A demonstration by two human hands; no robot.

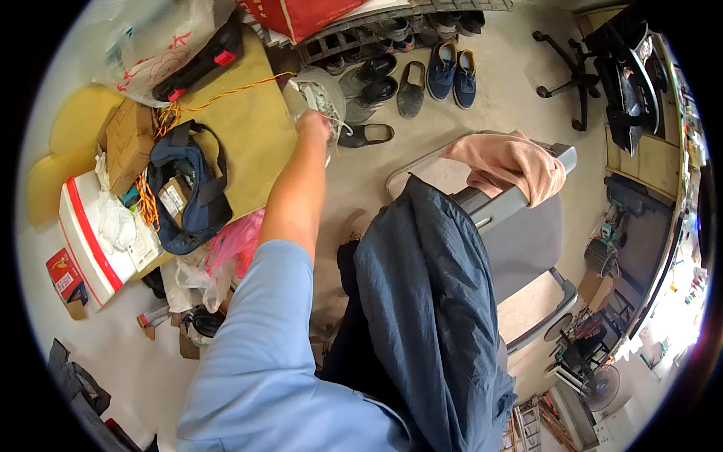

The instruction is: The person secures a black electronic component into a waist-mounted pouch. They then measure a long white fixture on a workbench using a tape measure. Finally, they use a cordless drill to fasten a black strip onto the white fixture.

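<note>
My left arm, in a light blue sleeve, stretches forward to the far edge of a yellow tabletop. At its end my left hand (317,126) is closed on a translucent plastic bag (307,87). Pale, crumpled contents show through the bag, and a thin white strand sticks out beside my fingers. The fingertips are partly hidden behind the hand. My right hand is out of view. A dark blue jacket (422,279) hangs in front of my body on the right, its top near a grey folding chair.
The yellow table (260,162) holds a dark blue bag (188,188), a cardboard box (129,147) and an orange cord (226,92). Several shoes (410,90) lie beyond it. A pink towel (512,166) drapes over the grey chair (527,233); a wheeled chair (580,75) stands far right.
</note>
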